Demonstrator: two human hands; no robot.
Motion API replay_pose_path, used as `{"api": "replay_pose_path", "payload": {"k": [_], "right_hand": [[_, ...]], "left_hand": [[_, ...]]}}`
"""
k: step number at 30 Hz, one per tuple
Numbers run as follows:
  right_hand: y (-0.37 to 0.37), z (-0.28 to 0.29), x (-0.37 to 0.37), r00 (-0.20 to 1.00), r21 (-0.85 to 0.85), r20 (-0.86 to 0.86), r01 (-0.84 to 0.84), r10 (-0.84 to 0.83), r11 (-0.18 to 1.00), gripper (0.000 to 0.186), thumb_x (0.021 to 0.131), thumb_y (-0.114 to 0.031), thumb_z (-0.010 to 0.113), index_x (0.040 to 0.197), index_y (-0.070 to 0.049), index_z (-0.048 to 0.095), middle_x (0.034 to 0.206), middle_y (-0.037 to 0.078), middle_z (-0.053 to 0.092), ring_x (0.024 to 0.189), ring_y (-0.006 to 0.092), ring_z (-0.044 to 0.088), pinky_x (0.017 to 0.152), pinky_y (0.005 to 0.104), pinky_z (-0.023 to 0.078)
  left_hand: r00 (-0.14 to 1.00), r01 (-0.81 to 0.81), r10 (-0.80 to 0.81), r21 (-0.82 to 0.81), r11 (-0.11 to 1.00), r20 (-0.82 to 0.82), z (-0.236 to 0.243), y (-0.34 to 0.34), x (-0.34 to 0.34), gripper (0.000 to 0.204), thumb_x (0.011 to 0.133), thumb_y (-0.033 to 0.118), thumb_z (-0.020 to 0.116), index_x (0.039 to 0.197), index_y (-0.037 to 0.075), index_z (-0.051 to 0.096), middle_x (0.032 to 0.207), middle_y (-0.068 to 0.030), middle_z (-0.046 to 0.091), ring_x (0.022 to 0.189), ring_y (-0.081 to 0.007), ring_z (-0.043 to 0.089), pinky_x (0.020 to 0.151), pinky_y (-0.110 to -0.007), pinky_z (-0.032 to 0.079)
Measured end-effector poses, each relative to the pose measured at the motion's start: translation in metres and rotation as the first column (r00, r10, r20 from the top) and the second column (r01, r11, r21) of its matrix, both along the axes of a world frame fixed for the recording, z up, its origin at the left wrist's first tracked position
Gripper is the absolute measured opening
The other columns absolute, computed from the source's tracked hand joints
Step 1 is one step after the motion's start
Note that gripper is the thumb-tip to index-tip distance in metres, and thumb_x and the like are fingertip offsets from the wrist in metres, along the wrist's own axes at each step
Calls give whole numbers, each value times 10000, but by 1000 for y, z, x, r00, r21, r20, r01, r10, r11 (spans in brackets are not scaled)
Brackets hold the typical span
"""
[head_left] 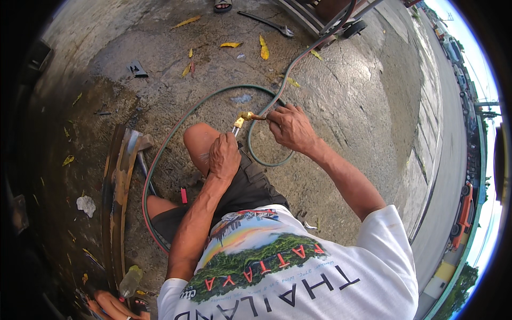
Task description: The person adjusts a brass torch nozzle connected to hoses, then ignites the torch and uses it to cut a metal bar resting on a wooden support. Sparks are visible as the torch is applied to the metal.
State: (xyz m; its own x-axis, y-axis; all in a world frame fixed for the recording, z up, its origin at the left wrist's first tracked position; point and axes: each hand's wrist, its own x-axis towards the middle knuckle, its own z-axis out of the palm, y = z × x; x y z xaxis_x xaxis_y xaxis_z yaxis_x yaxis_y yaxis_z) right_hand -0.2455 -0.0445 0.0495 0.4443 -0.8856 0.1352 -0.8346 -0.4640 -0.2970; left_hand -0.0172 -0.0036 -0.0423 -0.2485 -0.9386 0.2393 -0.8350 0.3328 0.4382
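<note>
Left hand [224, 156]: closed around silver torch tubes, above bare knee.
Right hand [289, 127]: fingers pinched on brass torch head [245, 117].
Hoses [176, 130]: green-red pair, coiled on concrete.
Progress: torch unlit; curved rusty steel strip [120, 176] apparently untouched.

Brass-headed torch [244, 118] with green hose [181, 120] looped on concrete.

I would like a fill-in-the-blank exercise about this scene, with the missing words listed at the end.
1. The left hand rests on the person's bare ____ while gripping the torch.
2. The right hand pinches the tip of the brass-headed cutting torch, which is coloured ____.
3. The long green rubber hose lies in a ____ on the cracked concrete ground.
4. The fallen leaves on the ground are ____.

Missing words: knee; gold; loop; yellow
</note>
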Motion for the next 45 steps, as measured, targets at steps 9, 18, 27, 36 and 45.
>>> {"api": "replay_pose_path", "payload": {"k": [9,18,27,36,45], "right_hand": [[15,-30,2,999,33,17,32,-32,999,111,950,-86,600,1008,-22,529,741,149,587,633,359,615,552,489,490],[21,-56,32,961,-42,160,235,-225,971,158,925,-99,624,947,-6,497,749,193,620,634,396,650,527,497,506],[1,-57,22,898,137,267,323,-349,937,187,925,-112,555,892,52,639,593,200,572,469,356,565,441,459,444],[-59,10,3,822,941,20,177,-569,290,237,881,-160,637,958,48,720,635,54,553,489,165,519,423,365,379],[-3,5,12,985,243,-16,168,-169,955,215,885,-144,654,975,44,599,792,225,646,759,412,671,685,489,525]], "left_hand": [[1000,-3,3,17,1000,10,2,2,-1,169,842,10,661,970,-9,552,923,-186,591,878,-360,623,763,-468,521],[999,-22,19,58,998,38,-3,-2,-2,179,832,1,671,967,-8,553,927,-190,588,879,-361,622,769,-464,523],[994,0,2,-12,1000,110,-12,-2,-9,139,852,-1,640,970,-8,566,929,-174,593,862,-339,632,772,-443,520],[997,-13,18,-58,998,76,-13,-1,-8,115,879,29,628,974,1,570,924,-173,592,868,-337,631,775,-442,519],[997,-63,64,-32,998,31,-13,-1,-4,107,882,13,622,956,2,546,917,-173,578,866,-351,619,766,-460,514]]}}
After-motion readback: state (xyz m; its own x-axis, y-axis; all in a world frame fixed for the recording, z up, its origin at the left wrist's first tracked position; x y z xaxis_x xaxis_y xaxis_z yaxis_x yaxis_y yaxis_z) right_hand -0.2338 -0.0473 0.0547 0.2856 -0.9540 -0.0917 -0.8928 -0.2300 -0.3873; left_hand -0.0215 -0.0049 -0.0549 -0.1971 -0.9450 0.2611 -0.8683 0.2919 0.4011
